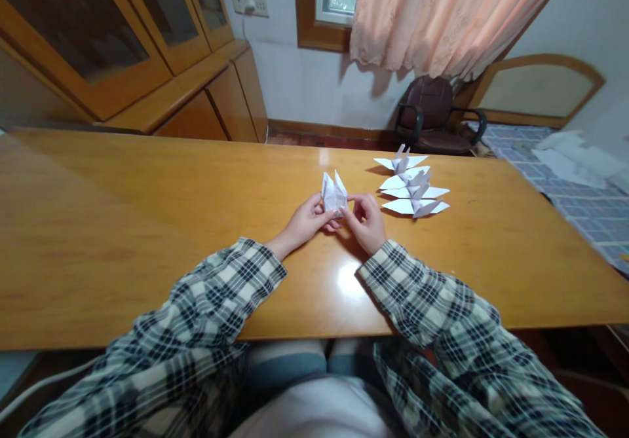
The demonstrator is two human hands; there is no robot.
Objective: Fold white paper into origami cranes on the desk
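Both hands meet over the middle of a wooden table [122, 228]. My left hand [307, 220] pinches the lower left side of a partly folded white paper figure [333, 193] with two upright points. My right hand [366, 223] grips the same paper from the right, fingers curled and pressed on its lower edge. The paper stands just above the tabletop between the fingertips. Plaid sleeves cover both forearms.
Three finished white paper cranes [411, 189] lie in a row on the table just right of my hands. Behind the table stand a wooden cabinet [147, 52], a dark armchair [435, 120] under a pink curtain, and a bed [580, 189] with loose papers at right.
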